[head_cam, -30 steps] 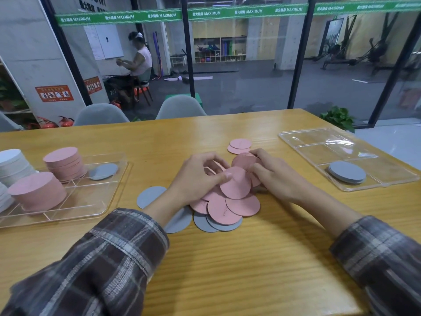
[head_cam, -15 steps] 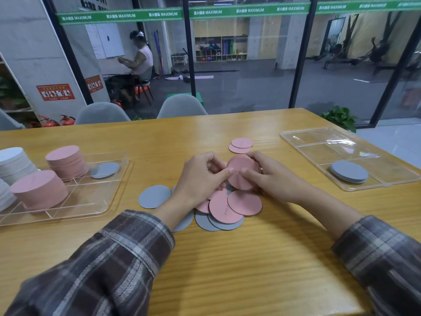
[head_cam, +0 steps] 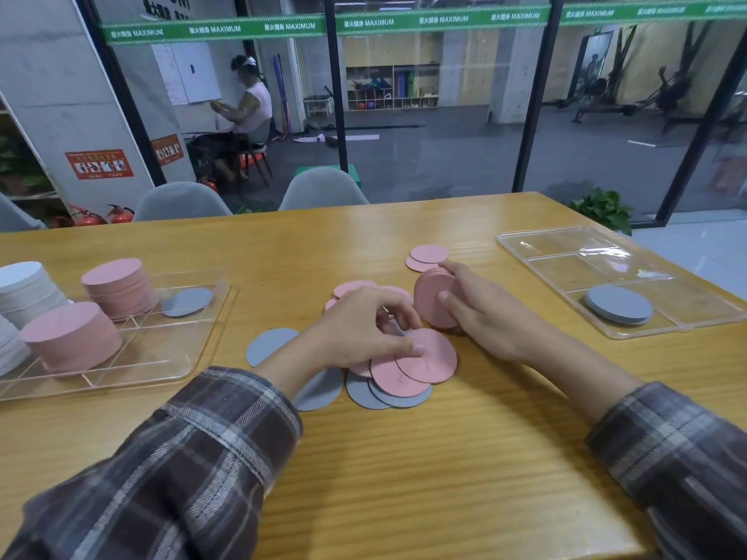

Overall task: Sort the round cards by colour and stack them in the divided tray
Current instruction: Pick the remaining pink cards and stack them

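Right hand [head_cam: 487,323] grips a pink stack [head_cam: 429,303], left hand [head_cam: 359,329] seemingly pinches a pink card [head_cam: 430,363]

Wooden desk [head_cam: 404,458]. Two grey chairs [head_cam: 182,202] at far edge. Glass wall behind, green strip [head_cam: 404,22] across top. Beyond it: seated person [head_cam: 250,111] far left, cubby shelf [head_cam: 392,88]. Red extinguishers [head_cam: 121,214] left; plant [head_cam: 604,208] right.

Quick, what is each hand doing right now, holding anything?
Left hand: pinches a loose pink card.
Right hand: grips a pink stack, held on edge.
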`<state>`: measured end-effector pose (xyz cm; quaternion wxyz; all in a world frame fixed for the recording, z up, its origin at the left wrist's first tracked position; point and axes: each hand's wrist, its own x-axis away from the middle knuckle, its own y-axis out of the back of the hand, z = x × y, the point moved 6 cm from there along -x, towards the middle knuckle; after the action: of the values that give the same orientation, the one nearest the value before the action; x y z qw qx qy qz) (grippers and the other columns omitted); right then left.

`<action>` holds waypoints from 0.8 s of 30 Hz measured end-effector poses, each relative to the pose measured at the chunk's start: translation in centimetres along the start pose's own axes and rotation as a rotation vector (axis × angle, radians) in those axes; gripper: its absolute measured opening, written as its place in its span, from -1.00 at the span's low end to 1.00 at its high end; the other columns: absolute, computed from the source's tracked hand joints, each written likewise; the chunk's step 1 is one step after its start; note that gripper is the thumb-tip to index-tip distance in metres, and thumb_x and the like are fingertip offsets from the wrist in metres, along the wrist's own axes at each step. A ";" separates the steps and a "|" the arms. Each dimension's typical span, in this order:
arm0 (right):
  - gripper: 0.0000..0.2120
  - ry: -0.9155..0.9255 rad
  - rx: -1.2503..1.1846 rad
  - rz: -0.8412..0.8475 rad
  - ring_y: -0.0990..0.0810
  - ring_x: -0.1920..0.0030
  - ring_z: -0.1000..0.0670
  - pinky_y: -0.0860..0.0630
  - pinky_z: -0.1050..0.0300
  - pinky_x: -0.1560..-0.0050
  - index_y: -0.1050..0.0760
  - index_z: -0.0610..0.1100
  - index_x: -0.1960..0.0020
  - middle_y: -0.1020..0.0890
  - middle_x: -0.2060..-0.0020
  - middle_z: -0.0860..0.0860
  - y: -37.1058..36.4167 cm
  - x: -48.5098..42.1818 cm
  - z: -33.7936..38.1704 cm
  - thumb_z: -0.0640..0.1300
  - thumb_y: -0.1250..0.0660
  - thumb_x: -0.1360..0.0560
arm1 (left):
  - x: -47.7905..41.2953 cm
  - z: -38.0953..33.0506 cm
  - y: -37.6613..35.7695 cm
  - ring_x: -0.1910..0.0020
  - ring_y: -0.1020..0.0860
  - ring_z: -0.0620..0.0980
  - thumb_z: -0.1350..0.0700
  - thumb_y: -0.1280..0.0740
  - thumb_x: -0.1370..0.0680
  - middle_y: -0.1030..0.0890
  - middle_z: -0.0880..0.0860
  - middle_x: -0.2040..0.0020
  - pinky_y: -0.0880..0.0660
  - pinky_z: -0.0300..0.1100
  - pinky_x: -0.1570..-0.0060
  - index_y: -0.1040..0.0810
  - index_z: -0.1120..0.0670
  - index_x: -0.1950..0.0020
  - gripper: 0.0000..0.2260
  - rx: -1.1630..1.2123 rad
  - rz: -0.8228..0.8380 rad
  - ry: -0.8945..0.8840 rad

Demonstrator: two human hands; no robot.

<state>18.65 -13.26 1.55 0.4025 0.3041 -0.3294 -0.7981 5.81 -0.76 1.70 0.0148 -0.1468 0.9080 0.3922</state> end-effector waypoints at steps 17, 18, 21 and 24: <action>-0.65 -0.072 -0.257 0.030 -0.47 0.46 0.20 -0.38 0.34 0.36 -0.34 0.06 -0.45 -0.55 0.21 0.12 -0.8 0.2 1.3 -0.02 -0.23 -0.68 | 0.2 0.5 2.2 0.34 -0.61 -0.22 0.02 -0.58 -0.49 -0.69 -0.07 0.33 -0.49 -0.34 0.26 -0.67 0.07 0.18 -0.83 0.027 -0.367 0.062; -0.61 -0.064 -0.215 0.011 -0.54 0.33 0.25 -0.39 0.38 0.27 -0.32 0.05 -0.49 -0.55 0.14 0.17 -0.7 0.2 1.2 -0.01 -0.23 -0.68 | 0.2 0.3 2.2 0.37 -0.56 -0.23 0.00 -0.58 -0.48 -0.66 -0.09 0.34 -0.43 -0.36 0.28 -0.67 0.04 0.19 -0.83 -0.055 -0.323 0.038; -0.53 -0.045 -0.138 -0.025 -0.56 -0.15 0.06 -0.40 0.25 -0.09 -0.24 0.02 -0.56 -0.58 -0.14 0.10 -0.2 0.3 1.0 0.00 -0.22 -0.68 | 0.5 0.4 1.5 0.33 -0.49 -0.24 -0.06 -0.61 -0.44 -0.66 -0.04 0.25 -0.42 -0.37 0.23 -0.72 -0.03 0.15 -0.84 -0.124 -0.035 0.028; -0.48 -0.038 -0.065 -0.004 -0.47 -0.33 -0.05 -0.33 0.15 -0.20 -0.16 -0.01 -0.61 -0.52 -0.32 0.01 -0.4 0.4 0.8 0.01 -0.19 -0.69 | 1.3 0.4 1.6 0.17 -0.51 -0.27 -0.10 -0.64 -0.41 -0.62 -0.16 0.12 -0.42 -0.42 0.11 -0.76 -0.13 0.04 -0.82 -0.085 0.141 0.038</action>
<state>17.73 -13.20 1.63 0.4044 0.2763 -0.3102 -0.8148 4.04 0.29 2.38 -0.0365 -0.0905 0.8988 0.4274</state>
